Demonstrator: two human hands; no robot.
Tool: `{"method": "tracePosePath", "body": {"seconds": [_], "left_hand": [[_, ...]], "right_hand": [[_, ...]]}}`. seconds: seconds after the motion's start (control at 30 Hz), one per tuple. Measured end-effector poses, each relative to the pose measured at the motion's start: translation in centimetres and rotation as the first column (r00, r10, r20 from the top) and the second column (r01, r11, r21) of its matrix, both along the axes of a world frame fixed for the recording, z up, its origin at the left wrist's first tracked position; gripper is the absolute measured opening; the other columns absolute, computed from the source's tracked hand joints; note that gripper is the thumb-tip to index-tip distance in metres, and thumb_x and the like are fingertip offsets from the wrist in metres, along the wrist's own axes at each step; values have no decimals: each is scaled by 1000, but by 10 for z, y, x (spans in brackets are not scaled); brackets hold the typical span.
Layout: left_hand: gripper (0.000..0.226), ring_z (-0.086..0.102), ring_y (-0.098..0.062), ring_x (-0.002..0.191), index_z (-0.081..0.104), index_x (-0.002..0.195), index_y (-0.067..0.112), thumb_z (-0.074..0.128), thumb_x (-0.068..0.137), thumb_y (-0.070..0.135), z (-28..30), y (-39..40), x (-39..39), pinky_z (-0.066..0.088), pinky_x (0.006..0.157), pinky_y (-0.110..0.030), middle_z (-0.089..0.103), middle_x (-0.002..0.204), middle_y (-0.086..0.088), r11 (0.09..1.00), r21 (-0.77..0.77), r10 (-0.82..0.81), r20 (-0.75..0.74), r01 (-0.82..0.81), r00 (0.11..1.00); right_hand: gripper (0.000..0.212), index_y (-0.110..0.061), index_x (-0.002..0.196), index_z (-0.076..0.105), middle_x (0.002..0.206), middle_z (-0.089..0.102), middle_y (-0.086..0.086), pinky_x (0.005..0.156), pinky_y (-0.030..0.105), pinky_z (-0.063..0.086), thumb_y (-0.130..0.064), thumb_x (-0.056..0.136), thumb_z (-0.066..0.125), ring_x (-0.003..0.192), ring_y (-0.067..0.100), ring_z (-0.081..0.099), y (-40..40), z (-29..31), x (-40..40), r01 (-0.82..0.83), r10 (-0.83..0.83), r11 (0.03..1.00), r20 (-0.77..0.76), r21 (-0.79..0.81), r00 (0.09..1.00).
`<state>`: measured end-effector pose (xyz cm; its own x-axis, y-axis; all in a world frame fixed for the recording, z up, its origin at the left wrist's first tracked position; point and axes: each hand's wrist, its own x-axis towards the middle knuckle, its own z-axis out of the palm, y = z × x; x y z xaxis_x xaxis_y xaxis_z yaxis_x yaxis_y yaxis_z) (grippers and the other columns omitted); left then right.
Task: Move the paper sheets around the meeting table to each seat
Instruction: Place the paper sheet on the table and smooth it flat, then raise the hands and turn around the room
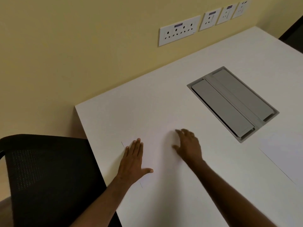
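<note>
You look through one wide-angle camera worn on the head, aimed forward and steeply down at the white table from close range. The view is tilted, so the yellow wall and its sockets slant across the top, while a black chair fills the lower left corner.
</note>
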<state>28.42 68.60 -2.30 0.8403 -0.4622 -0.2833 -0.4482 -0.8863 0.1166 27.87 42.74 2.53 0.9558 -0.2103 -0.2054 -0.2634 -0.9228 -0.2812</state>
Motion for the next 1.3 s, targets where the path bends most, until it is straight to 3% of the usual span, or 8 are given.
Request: {"method": "tracePosePath", "body": {"seconds": [0.1, 0.37, 0.47, 0.6, 0.7, 0.83, 1.07, 1.3], "left_hand": [[125, 21, -31, 151, 18, 154, 2, 17, 69, 94, -3, 2, -1, 33, 117, -50, 19, 165, -18, 1000, -3, 12, -24, -13, 1000], [124, 42, -38, 144, 42, 150, 0, 23, 70, 93, 1, 8, -1, 45, 110, -52, 37, 159, -21, 1000, 2, -10, -3, 10, 1000], [110, 35, -36, 148, 40, 152, 4, 28, 80, 86, 8, 10, 2, 31, 120, -50, 34, 162, -18, 997, -45, -57, 60, 60, 997], [73, 20, -28, 156, 32, 157, 10, 37, 99, 53, 39, 6, 15, 20, 124, -51, 20, 168, -9, 959, -247, -85, 214, 138, 973], [69, 12, -26, 158, 23, 160, 8, 41, 97, 32, 78, -7, 35, 20, 126, -52, 15, 170, -11, 917, -368, -37, 310, 156, 950], [58, 16, -28, 157, 32, 156, 3, 38, 99, 11, 146, -36, 72, 23, 123, -58, 26, 167, -12, 857, -448, -13, 478, 257, 878], [66, 10, -31, 157, 24, 159, 3, 44, 100, 24, 294, -121, 113, 15, 126, -55, 17, 168, -16, 743, -485, -35, 660, 461, 751], [70, 11, -37, 156, 20, 158, -1, 43, 95, 19, 445, -236, 90, 15, 125, -57, 16, 167, -22, 526, -493, -75, 785, 693, 615]], "right_hand": [[71, -21, 148, 41, 158, 33, 5, 107, 41, 41, -43, 87, 70, 143, 29, 34, 12, -8, -5, -52, 52, 999, -110, 7, 993], [68, -23, 146, 42, 158, 32, 3, 105, 41, 42, -44, 87, 69, 143, 27, 33, 16, -11, -3, -57, 59, 998, -71, 28, 996], [67, -22, 149, 40, 160, 31, 5, 110, 41, 39, -50, 92, 61, 145, 27, 32, 15, -6, -4, -32, 33, 999, -19, 37, 999], [68, -20, 154, 37, 165, 27, 1, 120, 38, 28, -59, 99, 43, 153, 22, 24, 7, 15, -6, -51, 36, 996, 192, 76, 981], [71, -15, 158, 26, 168, 18, 3, 126, 39, 16, -58, 102, 32, 156, 17, 11, -3, 44, -1, -125, 117, 992, 357, 0, 927], [71, -7, 159, 19, 168, 14, 10, 127, 42, 12, -51, 105, 33, 156, 22, 9, -23, 111, 13, -93, 107, 994, 528, -54, 842], [73, -7, 160, 10, 169, 4, 9, 128, 43, 6, -54, 105, 20, 157, 21, 0, -77, 271, 6, 166, -61, 984, 750, -66, 659], [68, -6, 160, 11, 169, 7, 10, 128, 42, 6, -46, 107, 25, 157, 21, 1, -137, 398, -65, 415, -93, 900, 870, -136, 485]]}}
